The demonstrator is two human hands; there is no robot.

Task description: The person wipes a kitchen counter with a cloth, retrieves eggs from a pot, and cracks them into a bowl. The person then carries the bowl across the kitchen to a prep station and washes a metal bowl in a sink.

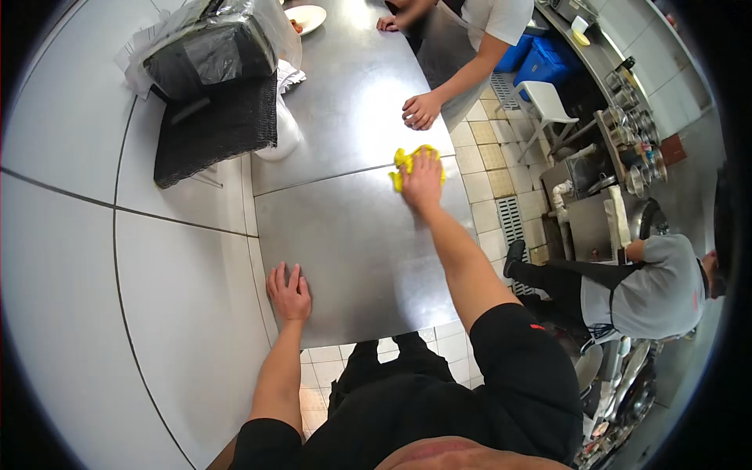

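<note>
A bright yellow cloth (397, 178) lies bunched on the stainless steel table (352, 251), near its right edge and across the seam between two panels. My right hand (423, 182) presses down on this cloth, with yellow folds showing around the fingers. At the table's left edge, close to the white wall, my left hand (289, 293) rests flat with fingers spread and nothing in it.
A co-worker's hand (423, 110) rests on the table beyond the cloth. A plastic-wrapped black machine (207, 63) stands at the far left, near a white plate (307, 19) with food scraps. To the right are a white stool (547, 102), blue bins (543, 63) and another person (650, 290).
</note>
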